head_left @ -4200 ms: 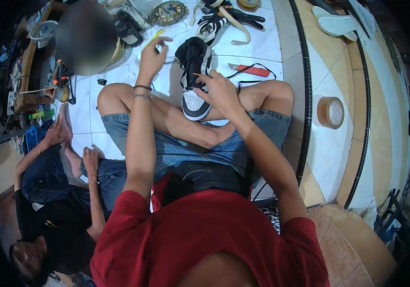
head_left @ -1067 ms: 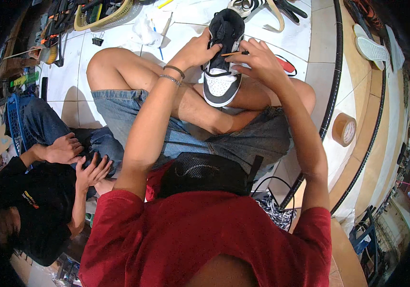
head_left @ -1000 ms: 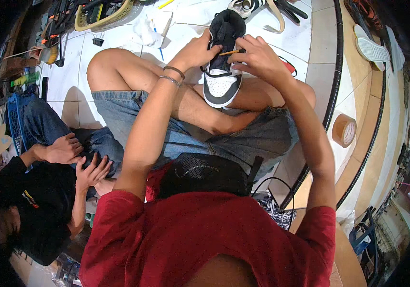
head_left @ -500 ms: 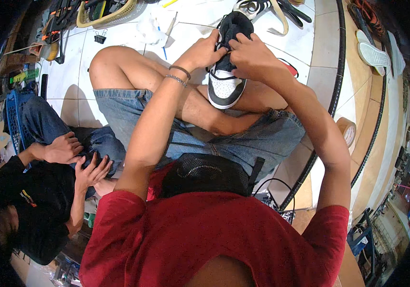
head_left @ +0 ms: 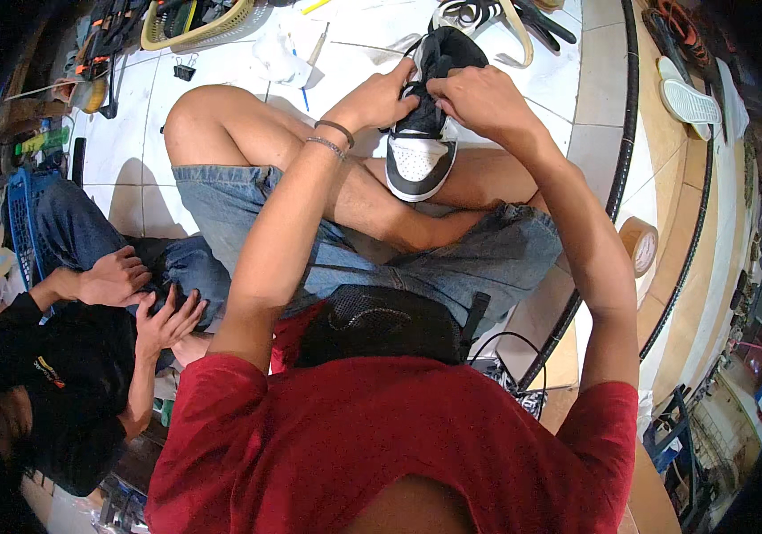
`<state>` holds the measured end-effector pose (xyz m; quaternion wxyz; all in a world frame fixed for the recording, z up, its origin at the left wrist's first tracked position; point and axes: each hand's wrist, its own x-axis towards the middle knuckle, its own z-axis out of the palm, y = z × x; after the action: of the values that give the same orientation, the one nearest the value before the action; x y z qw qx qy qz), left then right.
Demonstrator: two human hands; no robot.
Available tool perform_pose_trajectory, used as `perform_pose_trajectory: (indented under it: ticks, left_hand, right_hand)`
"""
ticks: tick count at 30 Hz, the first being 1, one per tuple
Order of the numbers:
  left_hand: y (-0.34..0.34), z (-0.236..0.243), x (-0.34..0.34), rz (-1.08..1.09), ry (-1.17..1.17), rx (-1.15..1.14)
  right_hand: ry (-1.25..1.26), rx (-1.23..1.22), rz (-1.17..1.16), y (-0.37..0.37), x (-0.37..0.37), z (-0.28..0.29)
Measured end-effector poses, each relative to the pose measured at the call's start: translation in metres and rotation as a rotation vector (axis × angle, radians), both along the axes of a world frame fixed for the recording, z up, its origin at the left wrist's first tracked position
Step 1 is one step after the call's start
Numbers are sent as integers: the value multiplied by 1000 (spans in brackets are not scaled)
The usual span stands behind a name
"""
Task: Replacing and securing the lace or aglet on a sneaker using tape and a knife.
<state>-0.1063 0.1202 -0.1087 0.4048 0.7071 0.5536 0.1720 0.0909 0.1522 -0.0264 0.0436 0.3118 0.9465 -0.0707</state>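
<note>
White floor tiles (head_left: 132, 98) stretch beyond the crossed bare legs (head_left: 367, 206) of someone seated. At the shins, toe toward the wearer, is a black-and-white sneaker (head_left: 418, 160). The left hand (head_left: 390, 98) grips its left side; the right hand (head_left: 479, 102) bends over its upper, anything pinched there hidden. Farther off: a yellow basket (head_left: 207, 39), brown tape roll (head_left: 636, 245) rightward.
</note>
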Motion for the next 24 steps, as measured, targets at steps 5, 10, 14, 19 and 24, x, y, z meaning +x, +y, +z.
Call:
perform_pose_trajectory:
  ticks: [5,10,14,19,24]
  left_hand:
    - [1,3,2,-4,8,-13]
    - [0,3,2,20,0,-77]
    - [-2,5,4,26,23,-54]
    - [-3,1,3,33,-22,-40]
    - [-5,15,-3,76,20,-99]
  right_hand:
    - [84,113,-43,-5,6,-7]
    - [139,172,-79,-10,9,-20]
    - [160,215,-143,-17,9,-21]
    - [219,143,-245,-22,6,-28]
    - [236,117,-286,-22,5,-25]
